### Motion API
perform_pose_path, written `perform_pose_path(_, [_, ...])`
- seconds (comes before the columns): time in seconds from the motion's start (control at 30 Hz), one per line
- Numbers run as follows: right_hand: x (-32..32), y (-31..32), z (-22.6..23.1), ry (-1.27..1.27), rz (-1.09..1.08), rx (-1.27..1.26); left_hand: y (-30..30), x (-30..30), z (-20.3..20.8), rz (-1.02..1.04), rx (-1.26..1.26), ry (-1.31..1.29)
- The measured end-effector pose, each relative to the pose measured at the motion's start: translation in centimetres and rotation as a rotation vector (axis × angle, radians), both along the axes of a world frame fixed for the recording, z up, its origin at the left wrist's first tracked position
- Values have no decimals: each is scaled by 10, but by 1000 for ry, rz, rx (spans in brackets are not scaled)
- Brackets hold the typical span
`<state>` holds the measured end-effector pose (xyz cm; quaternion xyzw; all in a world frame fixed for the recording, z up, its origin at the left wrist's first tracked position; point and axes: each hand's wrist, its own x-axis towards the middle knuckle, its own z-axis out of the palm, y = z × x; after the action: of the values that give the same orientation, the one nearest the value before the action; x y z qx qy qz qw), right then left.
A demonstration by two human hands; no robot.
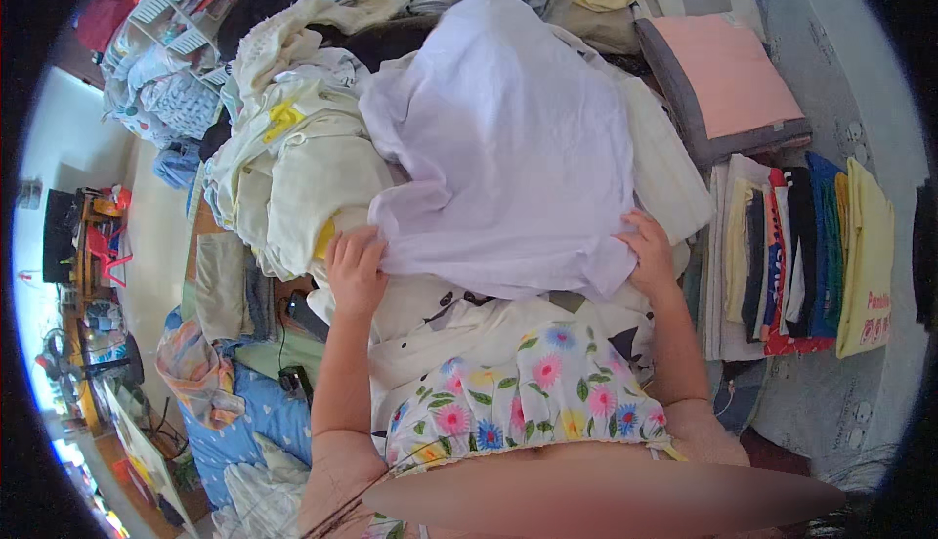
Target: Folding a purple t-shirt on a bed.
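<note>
A: Head view. Where is the cloth, and how is it held?
B: A broad, pale lavender-white sheet of thin woven cloth (pixel 508 138) is spread in front of the body, draped over a mound of laundry. Its near left corner is pinched by the left hand (pixel 356 263), fingers bent and nearly closed; its near right corner is gripped by the right hand (pixel 649 251), fingers curled a little more loosely. The thumbs are mostly hidden.
A: What could go wrong?
B: The right corner could be lost if that looser grip is relaxed. The left edge could be snagged or mixed with the heap of crumpled cream-white garments (pixel 332 177), which is touched by it. New creases could be pressed in by uneven pulling.
A: And its look?
B: Plain, soft, unprinted. A rounded peak is formed at the far end; deep folds are gathered on the left, shallow ripples along the near edge. White fabric with black patches (pixel 415 329) is partly covered below.
</note>
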<state>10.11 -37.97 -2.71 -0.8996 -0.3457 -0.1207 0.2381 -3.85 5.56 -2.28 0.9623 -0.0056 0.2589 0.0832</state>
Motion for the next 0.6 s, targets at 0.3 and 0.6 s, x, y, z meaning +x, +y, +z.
perform_pose_path(0.3, [-8,-28,23,229,40,95,-23,-46,65,-171,-317,367])
perform_pose_path(0.6, [-24,-46,34,492,-123,77,-35,-60,65,2,-700,1038])
